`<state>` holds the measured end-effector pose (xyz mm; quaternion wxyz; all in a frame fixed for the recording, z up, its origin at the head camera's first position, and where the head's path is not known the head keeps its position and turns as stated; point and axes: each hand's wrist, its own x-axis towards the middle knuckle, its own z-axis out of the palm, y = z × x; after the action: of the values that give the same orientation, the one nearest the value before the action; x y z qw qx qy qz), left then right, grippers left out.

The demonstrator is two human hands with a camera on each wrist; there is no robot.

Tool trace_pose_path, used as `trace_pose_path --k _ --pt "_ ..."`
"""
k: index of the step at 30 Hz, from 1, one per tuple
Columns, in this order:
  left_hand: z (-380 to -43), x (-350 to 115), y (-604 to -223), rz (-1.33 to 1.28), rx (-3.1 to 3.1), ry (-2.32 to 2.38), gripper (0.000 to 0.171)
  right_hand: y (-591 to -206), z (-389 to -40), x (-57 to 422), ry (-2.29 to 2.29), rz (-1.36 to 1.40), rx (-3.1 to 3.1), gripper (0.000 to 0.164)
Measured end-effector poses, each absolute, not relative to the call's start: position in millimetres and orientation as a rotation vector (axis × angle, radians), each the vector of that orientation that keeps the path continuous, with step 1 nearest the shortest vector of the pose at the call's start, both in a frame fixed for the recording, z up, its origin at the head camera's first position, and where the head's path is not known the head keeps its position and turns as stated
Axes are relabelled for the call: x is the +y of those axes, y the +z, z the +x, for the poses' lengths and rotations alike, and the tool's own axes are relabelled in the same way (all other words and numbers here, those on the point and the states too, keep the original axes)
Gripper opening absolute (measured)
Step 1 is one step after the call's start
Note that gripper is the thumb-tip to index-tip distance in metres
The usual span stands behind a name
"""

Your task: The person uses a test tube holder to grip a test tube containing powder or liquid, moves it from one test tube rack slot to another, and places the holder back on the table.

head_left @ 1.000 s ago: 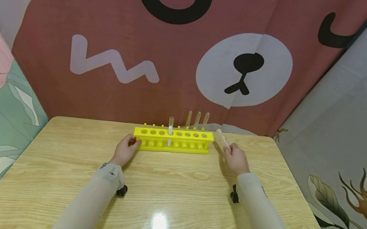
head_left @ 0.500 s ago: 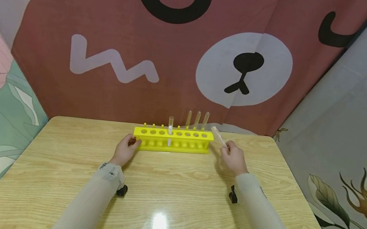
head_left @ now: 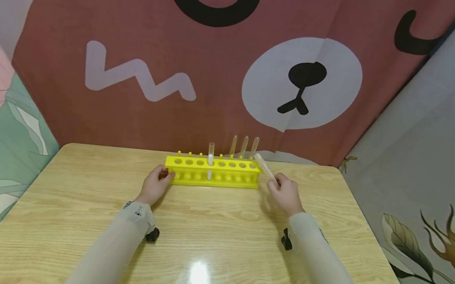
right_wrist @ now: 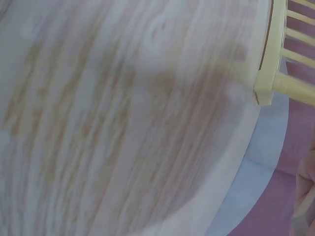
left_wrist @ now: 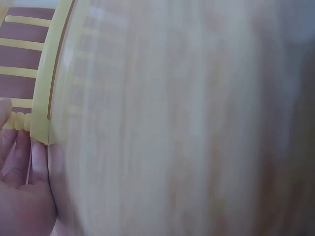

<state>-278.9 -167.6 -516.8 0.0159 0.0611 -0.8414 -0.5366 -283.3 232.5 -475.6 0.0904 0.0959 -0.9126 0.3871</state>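
A yellow test tube rack (head_left: 213, 165) stands at the far edge of the table. My left hand (head_left: 155, 184) grips its left end, thumb in front; the left wrist view shows fingers (left_wrist: 19, 157) at the rack's end post. One test tube (head_left: 211, 152) with white contents stands upright in a middle hole. Three clear tubes (head_left: 244, 147) sit upside down on the rear pegs at the right. My right hand (head_left: 286, 194) pinches a pale flat wooden stick (head_left: 266, 168), whose far end overlaps the rack's right end in the head view. In the right wrist view the hand is mostly cut off.
The wood-grain table (head_left: 206, 235) stretches in front of the rack. A curtain with a printed bear face (head_left: 152, 122) hangs right behind it. Black wrist straps (head_left: 287, 240) hang under both sleeves.
My right hand has moved slightly left, bringing the wooden stick's tip from beside the rack to over its right end. The left hand and the rack have stayed put.
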Motion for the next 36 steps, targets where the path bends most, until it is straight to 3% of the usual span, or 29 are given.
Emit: trace_pose_path --k 21,29,36 --pt "-276.9 -166.3 -515.0 0.189 -2.618 -1.689 0.029 -461.9 -269.8 183.8 1.21 0.452 -2.7 0.023" --pt "-276.7 -166.7 -515.7 0.191 -2.608 -1.686 0.028 -458.2 -268.2 175.6 1.216 0.456 -2.71 0.012" --pt "-276.5 -166.7 -516.3 0.174 -2.596 -1.687 0.028 -458.4 -269.1 170.3 1.169 0.457 -2.704 0.011"
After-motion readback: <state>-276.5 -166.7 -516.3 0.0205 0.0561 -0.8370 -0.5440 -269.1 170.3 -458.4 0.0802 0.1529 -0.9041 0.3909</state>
